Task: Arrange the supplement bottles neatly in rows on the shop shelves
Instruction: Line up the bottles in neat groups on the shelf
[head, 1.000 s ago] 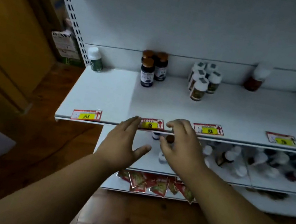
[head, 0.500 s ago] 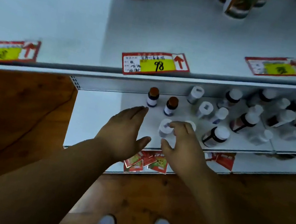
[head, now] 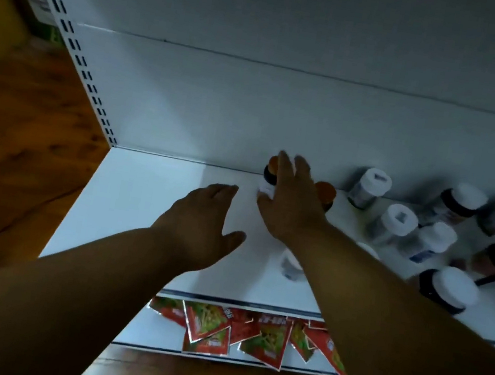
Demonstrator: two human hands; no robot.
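Note:
Two dark bottles with orange caps stand at the back of the white lower shelf (head: 140,202). My right hand (head: 289,203) reaches over them with fingers spread; it covers most of the left orange-capped bottle (head: 269,174) and part of the right one (head: 326,193), and whether it grips either is unclear. My left hand (head: 204,229) hovers open over bare shelf to the left, holding nothing. Several white-capped bottles (head: 396,224) lie and stand in disorder to the right. A small white-capped bottle (head: 290,265) shows just under my right forearm.
Red snack packets (head: 249,333) are scattered on the bottom shelf below. The slotted shelf upright (head: 76,53) runs along the left, with wooden floor (head: 21,135) beyond it. The white back panel (head: 284,112) rises behind the bottles.
The view has dropped from the upper shelf to the lower one. Both hands have reached deeper in, my right hand moving from the front white-capped bottle to the orange-capped bottles at the back.

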